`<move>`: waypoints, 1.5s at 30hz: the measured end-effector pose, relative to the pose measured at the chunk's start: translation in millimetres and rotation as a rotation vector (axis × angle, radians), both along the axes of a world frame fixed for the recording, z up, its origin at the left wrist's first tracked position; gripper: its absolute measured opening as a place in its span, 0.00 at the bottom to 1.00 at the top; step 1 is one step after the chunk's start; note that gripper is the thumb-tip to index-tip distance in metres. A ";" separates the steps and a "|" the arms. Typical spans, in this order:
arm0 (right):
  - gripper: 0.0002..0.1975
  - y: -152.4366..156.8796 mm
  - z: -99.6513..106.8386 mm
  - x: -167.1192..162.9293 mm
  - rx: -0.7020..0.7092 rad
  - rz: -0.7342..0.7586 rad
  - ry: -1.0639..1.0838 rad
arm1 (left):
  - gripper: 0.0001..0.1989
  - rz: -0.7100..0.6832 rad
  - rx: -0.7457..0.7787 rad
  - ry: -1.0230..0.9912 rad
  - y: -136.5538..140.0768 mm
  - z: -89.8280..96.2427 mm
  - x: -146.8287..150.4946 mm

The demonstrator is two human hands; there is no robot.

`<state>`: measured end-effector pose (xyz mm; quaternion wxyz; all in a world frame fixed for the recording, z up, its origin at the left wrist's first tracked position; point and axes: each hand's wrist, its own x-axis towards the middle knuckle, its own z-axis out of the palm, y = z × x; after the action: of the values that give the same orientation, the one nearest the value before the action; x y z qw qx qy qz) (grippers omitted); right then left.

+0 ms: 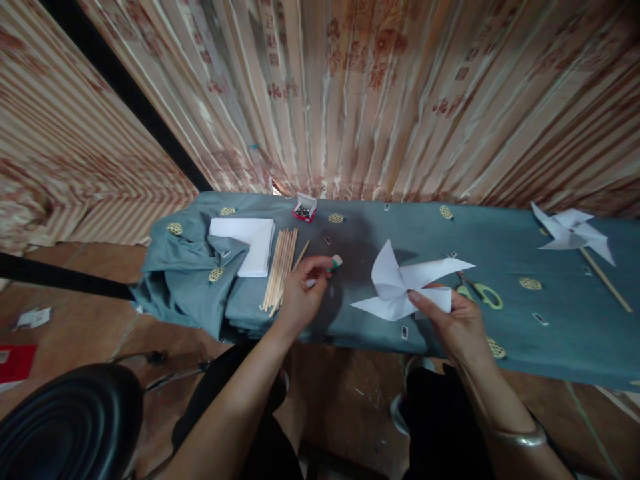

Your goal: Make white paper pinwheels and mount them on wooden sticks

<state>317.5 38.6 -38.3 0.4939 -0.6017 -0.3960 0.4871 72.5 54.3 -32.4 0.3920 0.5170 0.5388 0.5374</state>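
In my right hand point(457, 323) is a white paper pinwheel point(393, 283), its blades folded toward the middle. My thumb presses by the centre, where a small pin head shows. My left hand point(306, 290) is closed around a small green-and-white eraser point(337, 262), one end of which sticks out past the fingertips. Just left of that hand lie several thin wooden sticks point(280, 267) in a row. Farther back stands a small open box of metal pushpins point(304, 209).
A stack of white paper point(260, 240) lies left of the sticks, partly under bunched cloth. Green-handled scissors point(487, 295) rest behind my right hand. A pinwheel on a stick point(573, 230) lies far right. A black stool point(70, 420) stands lower left. A curtain point(350, 100) hangs behind the table.
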 end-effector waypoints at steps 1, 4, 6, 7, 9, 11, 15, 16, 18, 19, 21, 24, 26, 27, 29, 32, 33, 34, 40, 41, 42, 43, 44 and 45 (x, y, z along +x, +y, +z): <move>0.14 -0.6 1.2 0.4 0.003 0.004 -0.002 | 0.10 0.057 0.037 0.140 4.5 -1.2 -11.5; 0.14 -2.7 5.5 -1.0 0.003 0.043 -0.026 | 0.13 0.088 0.033 0.543 15.4 -6.4 -41.4; 0.14 -3.7 7.6 -3.0 0.008 0.080 -0.052 | 0.14 0.067 -0.009 0.742 19.3 -11.4 -53.3; 0.14 -4.1 8.3 -4.1 0.013 0.100 -0.067 | 0.15 0.052 -0.029 0.821 20.6 -14.2 -56.6; 0.15 -4.9 9.8 -6.4 0.031 0.136 -0.091 | 0.14 0.025 -0.056 0.939 22.7 -19.9 -59.3; 0.16 -5.7 11.8 -8.9 0.047 0.164 -0.109 | 0.14 0.010 -0.077 1.005 25.6 -24.7 -59.4; 0.16 -9.4 18.7 -13.7 0.097 0.206 -0.144 | 0.14 0.042 -0.094 0.974 32.3 -24.5 -59.1; 0.16 -11.2 21.3 -14.7 0.115 0.211 -0.168 | 0.14 0.059 -0.067 0.938 32.3 -20.8 -58.4; 0.14 -16.3 27.9 -16.6 0.162 0.210 -0.252 | 0.13 0.092 0.036 0.838 27.3 -8.7 -53.9; 0.13 -19.7 31.9 -17.5 0.197 0.209 -0.313 | 0.11 0.108 0.106 0.775 22.0 -0.9 -49.5; 0.09 -27.5 40.6 -19.2 0.318 0.216 -0.449 | 0.10 0.091 0.226 0.630 6.8 15.2 -35.8; 0.04 -39.2 51.5 -20.6 0.632 0.273 -0.597 | 0.07 -0.049 0.208 0.330 -18.0 29.9 -7.4; 0.08 -44.8 55.6 -20.3 0.807 0.335 -0.634 | 0.06 -0.175 0.065 0.014 -28.7 30.4 10.7; 0.10 -46.7 56.7 -19.7 0.856 0.360 -0.640 | 0.06 -0.222 -0.014 -0.129 -31.4 28.7 17.9; 0.13 -48.8 58.3 -17.8 0.895 0.381 -0.654 | 0.07 -0.284 -0.144 -0.327 -32.9 24.3 28.1; 0.15 -49.1 61.3 -13.4 0.881 0.351 -0.690 | 0.09 -0.356 -0.287 -0.465 -30.5 20.8 35.0; 0.15 -49.1 62.7 -11.8 0.878 0.339 -0.697 | 0.09 -0.375 -0.318 -0.484 -29.9 20.9 36.4; 0.15 -49.2 64.2 -10.2 0.877 0.328 -0.701 | 0.09 -0.392 -0.341 -0.500 -29.7 21.4 37.9; 0.12 -53.5 69.0 -1.7 0.883 0.300 -0.727 | 0.10 -0.449 -0.432 -0.565 -34.5 22.1 50.3; 0.11 -54.4 68.8 -0.4 0.883 0.297 -0.738 | 0.09 -0.458 -0.432 -0.554 -35.1 21.2 51.8; 0.11 -55.2 68.3 0.9 0.886 0.295 -0.748 | 0.09 -0.464 -0.427 -0.539 -35.5 20.1 52.9; 0.11 -55.9 67.9 2.1 0.895 0.293 -0.756 | 0.08 -0.463 -0.416 -0.524 -35.7 18.9 53.5; 0.12 -56.3 67.5 3.1 0.903 0.292 -0.765 | 0.08 -0.459 -0.402 -0.510 -35.7 17.6 53.9; 0.12 -56.6 67.2 4.0 0.911 0.289 -0.776 | 0.08 -0.454 -0.387 -0.497 -35.7 16.4 54.0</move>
<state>321.5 -18.1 28.9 0.4501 -0.4040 -0.7927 0.0765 126.5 18.6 -15.9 0.7098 0.3935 0.3907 0.4344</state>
